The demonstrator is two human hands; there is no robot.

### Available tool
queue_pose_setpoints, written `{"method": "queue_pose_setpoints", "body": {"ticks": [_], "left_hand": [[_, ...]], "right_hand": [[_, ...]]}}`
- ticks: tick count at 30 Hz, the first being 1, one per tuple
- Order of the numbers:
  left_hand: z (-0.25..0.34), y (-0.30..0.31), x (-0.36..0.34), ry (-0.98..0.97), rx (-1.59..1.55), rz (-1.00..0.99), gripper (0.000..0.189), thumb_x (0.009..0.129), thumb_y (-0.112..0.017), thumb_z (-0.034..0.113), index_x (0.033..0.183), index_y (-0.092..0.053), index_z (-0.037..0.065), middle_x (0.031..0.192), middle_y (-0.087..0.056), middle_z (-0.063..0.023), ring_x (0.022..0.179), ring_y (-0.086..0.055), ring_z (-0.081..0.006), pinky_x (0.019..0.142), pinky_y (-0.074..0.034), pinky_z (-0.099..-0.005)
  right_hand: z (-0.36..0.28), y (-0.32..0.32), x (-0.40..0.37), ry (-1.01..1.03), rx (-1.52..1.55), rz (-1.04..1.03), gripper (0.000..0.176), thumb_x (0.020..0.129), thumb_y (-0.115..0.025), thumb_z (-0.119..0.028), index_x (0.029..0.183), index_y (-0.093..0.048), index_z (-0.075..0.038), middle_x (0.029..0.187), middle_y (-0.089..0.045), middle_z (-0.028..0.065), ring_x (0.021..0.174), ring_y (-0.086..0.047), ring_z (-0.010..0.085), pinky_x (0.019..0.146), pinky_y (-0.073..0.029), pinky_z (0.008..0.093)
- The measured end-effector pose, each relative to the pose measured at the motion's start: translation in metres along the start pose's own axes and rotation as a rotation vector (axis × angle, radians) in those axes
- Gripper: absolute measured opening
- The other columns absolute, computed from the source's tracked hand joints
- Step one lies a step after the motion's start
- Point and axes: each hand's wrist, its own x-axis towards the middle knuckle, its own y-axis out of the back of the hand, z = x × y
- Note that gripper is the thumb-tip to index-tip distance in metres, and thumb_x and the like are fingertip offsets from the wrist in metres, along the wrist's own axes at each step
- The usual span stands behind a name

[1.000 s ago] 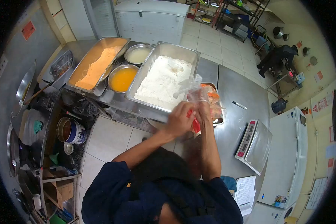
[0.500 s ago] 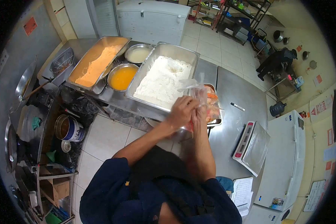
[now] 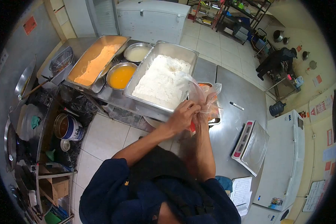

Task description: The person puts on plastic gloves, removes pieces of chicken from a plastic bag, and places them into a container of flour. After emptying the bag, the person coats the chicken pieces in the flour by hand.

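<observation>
Both hands are closed on a clear plastic bag [image 3: 212, 93], its loose top spread out above them. My left hand [image 3: 183, 115] pinches the gathered plastic from the left side. My right hand [image 3: 202, 116] grips it just beside, partly hidden by the film. Something red [image 3: 192, 126] shows under the hands, too covered to name. Behind the bag is a metal tray [image 3: 216, 122] with orange-pink pieces. The steel pan [image 3: 196, 56] of white flour [image 3: 160, 80] lies directly beyond my left hand.
Left of the flour stand a bowl of orange liquid [image 3: 121, 77], a bowl of pale liquid [image 3: 137, 53] and a pan of orange powder [image 3: 97, 65]. A marker [image 3: 237, 106], scale [image 3: 252, 145] and papers [image 3: 240, 194] lie right. A person in dark clothes [image 3: 276, 61] bends far off.
The bag's top has opened out to the right over the hands. My fingers have shifted slightly on the gathered plastic, and the view has moved a little.
</observation>
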Motion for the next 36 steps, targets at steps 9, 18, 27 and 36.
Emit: {"method": "queue_pose_setpoints", "body": {"ticks": [9,18,27,36], "left_hand": [[0.011,0.004,0.008,-0.027,-0.119,-0.054,0.020,0.080,-0.054,-0.004,0.099,-0.058,-0.001,0.090,-0.055,-0.0125,0.084,-0.059,-0.0284,0.072,-0.049,-0.0365],[0.016,-0.010,0.005,0.076,-0.158,-0.063,0.025,0.077,-0.052,-0.003,0.101,-0.055,0.001,0.090,-0.052,-0.0163,0.087,-0.054,-0.0361,0.075,-0.046,-0.0423],[0.020,-0.009,0.006,0.061,-0.155,-0.068,0.017,0.084,-0.053,0.001,0.100,-0.056,0.000,0.093,-0.053,-0.0158,0.085,-0.057,-0.0331,0.074,-0.046,-0.0390],[0.014,0.010,0.019,0.047,0.114,0.125,0.028,0.078,-0.067,0.014,0.100,-0.055,0.002,0.092,-0.053,-0.0144,0.085,-0.055,-0.0314,0.075,-0.046,-0.0382]], "right_hand": [[-0.002,0.008,0.009,-0.028,-0.036,-0.143,0.096,0.078,-0.020,-0.082,0.149,-0.007,-0.019,0.152,-0.015,0.0144,0.132,-0.030,0.0311,0.107,-0.027,0.0454],[0.006,0.021,0.022,0.068,0.154,-0.132,0.076,0.087,-0.034,-0.068,0.148,-0.012,-0.030,0.150,-0.021,0.0076,0.130,-0.034,0.0284,0.097,-0.038,0.0499],[0.010,0.025,0.031,0.136,0.414,-0.186,0.071,0.088,-0.040,-0.063,0.147,-0.019,-0.028,0.150,-0.021,-0.0020,0.133,-0.026,0.0310,0.102,-0.026,0.0651],[-0.013,0.000,0.017,0.080,0.449,-0.079,0.080,0.080,-0.037,-0.075,0.145,-0.024,-0.029,0.149,-0.021,0.0048,0.136,-0.017,0.0397,0.101,-0.018,0.0731]]}}
